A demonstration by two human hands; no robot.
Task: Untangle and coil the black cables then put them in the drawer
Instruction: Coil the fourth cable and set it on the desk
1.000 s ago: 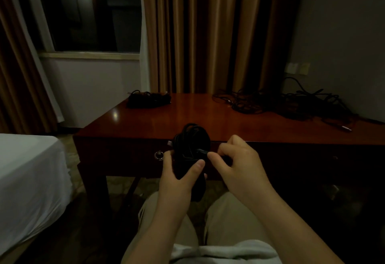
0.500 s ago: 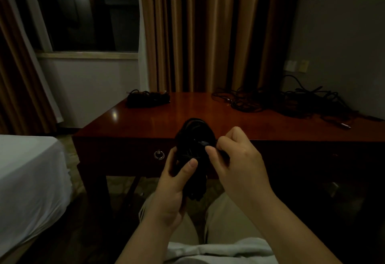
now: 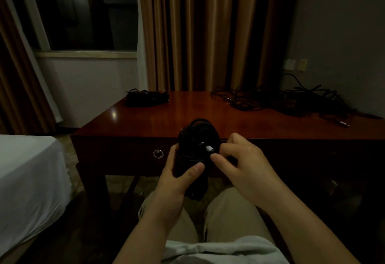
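Note:
A coiled black cable (image 3: 195, 138) is held upright in front of the desk edge. My left hand (image 3: 177, 180) grips the coil's lower half, thumb pressed across its front. My right hand (image 3: 239, 163) pinches the cable's end just below its small silver plug (image 3: 209, 149) at the coil's right side. A finished black bundle (image 3: 146, 97) lies at the desk's far left. A tangled heap of black cables (image 3: 281, 101) sprawls over the desk's far right. The drawer front with a ring pull (image 3: 158, 153) is closed, just left of my left hand.
The dark red wooden desk (image 3: 129, 122) stands before brown curtains (image 3: 198, 30) and a dark window. A white bed (image 3: 27, 176) fills the left. Wall sockets (image 3: 295, 64) sit above the tangle. My knees in light trousers are below the hands.
The coil and both hands have stayed almost in place. My right fingers have shifted along the cable end, and the silver plug now shows against the coil.

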